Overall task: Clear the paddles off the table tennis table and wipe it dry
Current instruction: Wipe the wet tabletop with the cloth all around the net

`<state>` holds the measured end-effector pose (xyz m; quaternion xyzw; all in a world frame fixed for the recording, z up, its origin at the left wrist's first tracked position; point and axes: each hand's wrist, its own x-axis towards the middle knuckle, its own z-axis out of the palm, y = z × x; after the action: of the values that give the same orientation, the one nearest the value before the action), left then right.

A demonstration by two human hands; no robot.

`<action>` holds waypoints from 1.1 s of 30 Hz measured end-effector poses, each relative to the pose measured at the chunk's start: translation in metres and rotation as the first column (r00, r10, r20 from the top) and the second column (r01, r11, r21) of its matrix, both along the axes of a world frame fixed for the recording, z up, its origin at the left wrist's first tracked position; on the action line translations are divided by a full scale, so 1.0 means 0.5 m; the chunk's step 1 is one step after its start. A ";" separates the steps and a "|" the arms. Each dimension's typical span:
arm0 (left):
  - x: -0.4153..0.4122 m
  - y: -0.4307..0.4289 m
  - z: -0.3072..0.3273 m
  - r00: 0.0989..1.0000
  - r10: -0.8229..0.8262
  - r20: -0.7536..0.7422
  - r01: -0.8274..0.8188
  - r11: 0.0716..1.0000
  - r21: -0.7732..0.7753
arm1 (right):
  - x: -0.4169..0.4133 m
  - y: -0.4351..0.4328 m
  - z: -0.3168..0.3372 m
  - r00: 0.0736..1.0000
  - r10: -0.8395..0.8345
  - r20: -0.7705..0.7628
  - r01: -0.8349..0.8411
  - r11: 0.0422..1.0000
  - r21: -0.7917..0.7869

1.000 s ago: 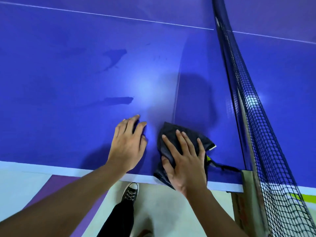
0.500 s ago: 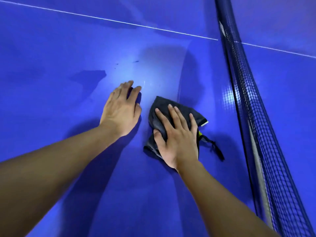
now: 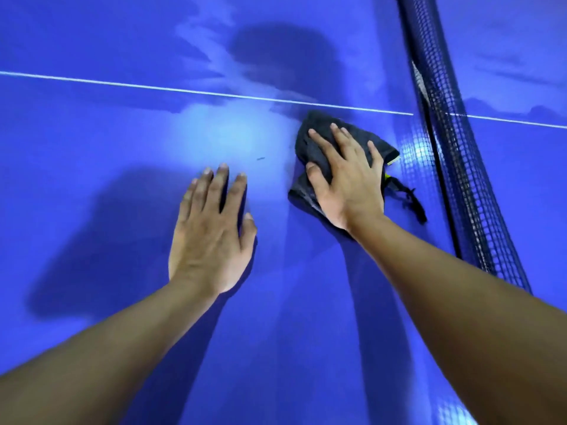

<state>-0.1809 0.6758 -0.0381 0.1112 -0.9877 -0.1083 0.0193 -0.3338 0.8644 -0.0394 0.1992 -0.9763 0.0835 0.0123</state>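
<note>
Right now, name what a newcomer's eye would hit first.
The dark cloth pressed under the right hand, just short of the white line and beside the net. Then the left hand, spread flat on the blue table left of the cloth.

R hand [image 3: 349,182] flat on cloth [image 3: 310,142], table [image 3: 92,148]

Two bare arms in shot: left forearm [image 3: 122,348] at near left, right forearm [image 3: 460,286] at near right, skin uncovered from frame edge to wrist. Left hand [image 3: 211,237] and right hand [image 3: 349,182] bare too, fingernails [image 3: 223,167] short, tendons ridging the left one's back.
</note>
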 end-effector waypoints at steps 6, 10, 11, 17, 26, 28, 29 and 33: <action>-0.006 -0.005 -0.005 1.000 -0.001 0.026 0.002 0.999 -0.049 | -0.121 -0.035 -0.005 1.000 -0.019 -0.004 0.019 1.000 -0.012; -0.008 -0.005 -0.006 0.999 -0.007 0.034 0.008 0.999 -0.045 | -0.145 -0.043 -0.007 0.999 -0.027 -0.019 0.027 1.000 -0.017; -0.007 -0.005 -0.005 0.999 -0.005 0.037 0.006 0.999 -0.040 | -0.143 -0.042 -0.008 0.999 -0.026 -0.022 0.026 0.999 -0.027; -0.006 -0.007 -0.002 1.000 -0.008 0.025 0.008 1.000 0.009 | -0.139 -0.045 -0.004 0.999 -0.021 -0.029 0.020 0.999 -0.038; 0.012 -0.010 0.009 0.993 -0.022 -0.119 0.027 0.999 0.038 | 0.151 -0.055 -0.010 0.996 0.087 -0.016 -0.087 0.996 -0.011; 0.033 -0.004 0.025 0.990 -0.035 -0.138 0.038 0.999 0.019 | 0.227 -0.041 -0.009 0.994 0.104 -0.018 -0.104 0.994 -0.019; 0.055 0.004 0.031 0.988 -0.030 -0.153 0.033 0.999 0.018 | 0.270 -0.032 -0.009 0.994 0.112 -0.016 -0.112 0.993 -0.021; 0.218 0.046 0.038 0.989 -0.047 -0.138 0.056 0.997 0.061 | 0.435 0.002 -0.003 0.992 0.127 0.011 -0.127 0.992 -0.011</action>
<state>-0.0718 0.6991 -0.0193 0.0787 -0.9826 -0.1481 0.0803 -0.1161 0.8653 -0.0408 0.2604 -0.9612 0.0904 0.0024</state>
